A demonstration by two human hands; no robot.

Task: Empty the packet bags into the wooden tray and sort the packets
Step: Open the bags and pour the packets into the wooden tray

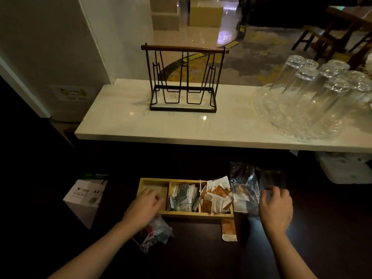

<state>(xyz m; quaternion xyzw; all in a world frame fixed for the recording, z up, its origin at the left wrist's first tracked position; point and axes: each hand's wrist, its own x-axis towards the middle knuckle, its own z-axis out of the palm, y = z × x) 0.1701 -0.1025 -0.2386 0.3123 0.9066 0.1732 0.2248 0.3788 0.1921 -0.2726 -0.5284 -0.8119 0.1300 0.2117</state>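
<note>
A wooden tray [186,215] with three compartments lies on the dark table. Its middle compartment holds dark green packets [182,195]; the right one is heaped with brown and white packets [216,195]. The left compartment is bare where I can see it. My left hand [144,207] hovers over the tray's left end, fingers loosely curled, holding nothing. My right hand [276,208] rests on a clear plastic bag [246,188] just right of the tray; the bag holds a few packets. A second crumpled clear bag [158,233] lies under my left wrist. One brown packet [229,230] lies in front of the tray.
A box of A4 paper [85,198] stands left of the tray. Behind, a pale marble counter [120,121] carries a black wire rack [183,79] and a glass tray [265,115] of upturned glasses [314,85]. White containers [342,170] sit under the counter at right.
</note>
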